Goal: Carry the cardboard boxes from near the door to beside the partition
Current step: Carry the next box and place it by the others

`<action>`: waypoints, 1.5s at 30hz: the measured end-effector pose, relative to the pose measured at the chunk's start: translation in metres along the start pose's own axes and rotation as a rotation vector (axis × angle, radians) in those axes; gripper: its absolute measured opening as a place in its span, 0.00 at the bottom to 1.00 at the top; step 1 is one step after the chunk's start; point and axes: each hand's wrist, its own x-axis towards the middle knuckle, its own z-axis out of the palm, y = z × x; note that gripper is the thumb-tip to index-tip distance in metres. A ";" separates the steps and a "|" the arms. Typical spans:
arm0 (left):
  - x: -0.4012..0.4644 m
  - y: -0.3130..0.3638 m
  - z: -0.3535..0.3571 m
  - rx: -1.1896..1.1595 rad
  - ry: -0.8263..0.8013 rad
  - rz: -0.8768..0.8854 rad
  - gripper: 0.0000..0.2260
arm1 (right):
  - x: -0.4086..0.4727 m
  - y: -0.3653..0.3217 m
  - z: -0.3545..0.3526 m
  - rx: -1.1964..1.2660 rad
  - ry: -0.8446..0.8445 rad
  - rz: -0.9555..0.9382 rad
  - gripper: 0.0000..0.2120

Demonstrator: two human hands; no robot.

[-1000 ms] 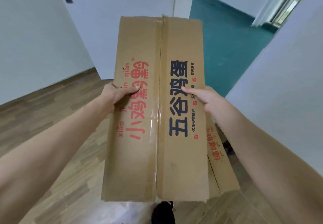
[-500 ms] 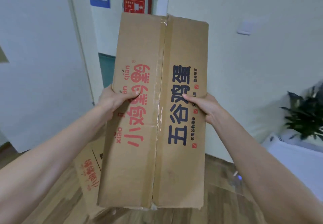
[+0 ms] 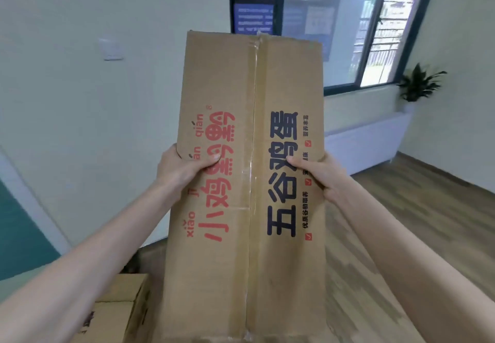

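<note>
A long brown cardboard box [image 3: 249, 82] with red and black printed characters and a taped centre seam fills the middle of the head view, held out in front of me above the floor. My left hand [image 3: 182, 167] grips its left edge, thumb on top. My right hand [image 3: 320, 174] grips its right edge, thumb on the top face. A second cardboard box [image 3: 120, 305] stands on the floor at the lower left, partly hidden by my left forearm and the held box.
A pale wall [image 3: 80, 101] with a switch plate [image 3: 111, 49] lies ahead on the left. A dark-framed window [image 3: 375, 34] and a blue notice board [image 3: 250, 10] are at the back. A potted plant [image 3: 417, 82] stands on a white low cabinet [image 3: 369, 139]. Wooden floor [image 3: 428, 208] stretches to the right.
My view has swung right, from the doorway and teal corridor past the wall to the window side of the room. Both hands keep the same hold on the box.
</note>
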 end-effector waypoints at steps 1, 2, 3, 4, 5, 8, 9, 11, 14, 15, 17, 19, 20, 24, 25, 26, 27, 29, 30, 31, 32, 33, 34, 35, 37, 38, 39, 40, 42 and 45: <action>-0.002 0.005 0.016 -0.002 -0.009 0.003 0.32 | 0.002 0.003 -0.016 -0.007 0.019 0.004 0.28; -0.002 0.013 0.068 0.002 -0.069 0.023 0.31 | 0.000 0.007 -0.067 -0.010 0.078 0.023 0.29; -0.006 0.020 0.106 0.008 -0.122 0.007 0.30 | 0.001 0.011 -0.105 -0.004 0.130 0.007 0.28; -0.008 0.027 0.161 0.023 -0.178 0.029 0.29 | -0.003 0.012 -0.157 0.014 0.181 0.002 0.27; -0.014 0.032 0.195 0.017 -0.221 0.024 0.27 | -0.005 0.016 -0.190 -0.001 0.217 -0.008 0.26; -0.032 0.049 0.321 0.015 -0.369 0.054 0.26 | -0.024 0.026 -0.307 0.009 0.366 0.005 0.24; -0.042 0.057 0.366 0.013 -0.427 0.054 0.28 | -0.030 0.030 -0.351 0.018 0.427 0.007 0.25; -0.055 0.067 0.435 0.024 -0.494 0.053 0.36 | -0.044 0.035 -0.415 0.040 0.493 0.010 0.26; -0.073 0.076 0.530 0.027 -0.602 0.065 0.41 | -0.059 0.044 -0.497 0.066 0.599 0.011 0.26; -0.081 0.080 0.573 0.031 -0.650 0.074 0.41 | -0.063 0.048 -0.533 0.075 0.650 0.005 0.26; -0.090 0.085 0.632 0.036 -0.693 0.094 0.42 | -0.064 0.056 -0.583 0.074 0.703 0.009 0.26; -0.098 0.091 0.702 0.027 -0.765 0.099 0.42 | -0.059 0.065 -0.639 0.072 0.768 0.022 0.27; -0.099 0.093 0.734 0.021 -0.788 0.105 0.40 | -0.053 0.067 -0.665 0.076 0.790 0.028 0.27; -0.088 0.104 0.872 0.005 -0.855 0.104 0.39 | -0.013 0.071 -0.774 0.047 0.863 0.038 0.26; -0.082 0.108 0.905 -0.001 -0.875 0.093 0.41 | 0.000 0.070 -0.801 0.041 0.880 0.043 0.26; -0.077 0.113 0.934 -0.005 -0.885 0.089 0.43 | 0.011 0.068 -0.824 0.036 0.893 0.051 0.26; -0.072 0.120 0.966 -0.005 -0.902 0.079 0.45 | 0.024 0.064 -0.852 0.036 0.908 0.061 0.26; -0.064 0.134 1.028 0.000 -0.926 0.075 0.45 | 0.048 0.057 -0.905 0.039 0.935 0.076 0.26; -0.063 0.141 1.045 0.002 -0.934 0.077 0.44 | 0.055 0.052 -0.920 0.035 0.937 0.079 0.26; -0.060 0.149 1.078 0.009 -0.953 0.066 0.42 | 0.067 0.049 -0.948 0.039 0.951 0.086 0.26; -0.055 0.157 1.110 0.025 -0.965 0.060 0.40 | 0.078 0.047 -0.975 0.045 0.968 0.092 0.25; -0.052 0.163 1.132 0.030 -0.970 0.067 0.40 | 0.087 0.045 -0.992 0.050 0.978 0.096 0.25; -0.049 0.168 1.158 0.032 -0.982 0.070 0.40 | 0.098 0.046 -1.013 0.059 0.985 0.092 0.25; -0.045 0.171 1.185 0.045 -0.993 0.073 0.39 | 0.110 0.048 -1.035 0.067 1.000 0.093 0.26; -0.037 0.176 1.244 0.068 -1.013 0.080 0.36 | 0.137 0.054 -1.083 0.090 1.022 0.086 0.25; -0.033 0.177 1.274 0.079 -1.019 0.077 0.36 | 0.152 0.060 -1.106 0.104 1.027 0.090 0.25; -0.028 0.178 1.306 0.095 -1.027 0.077 0.36 | 0.168 0.066 -1.131 0.121 1.035 0.090 0.25; -0.022 0.178 1.340 0.106 -1.032 0.071 0.38 | 0.185 0.074 -1.158 0.139 1.038 0.093 0.25; -0.007 0.179 1.408 0.123 -1.028 0.054 0.41 | 0.223 0.089 -1.215 0.154 1.042 0.111 0.27; 0.013 0.185 1.500 0.157 -1.011 0.040 0.39 | 0.279 0.106 -1.296 0.182 1.018 0.137 0.28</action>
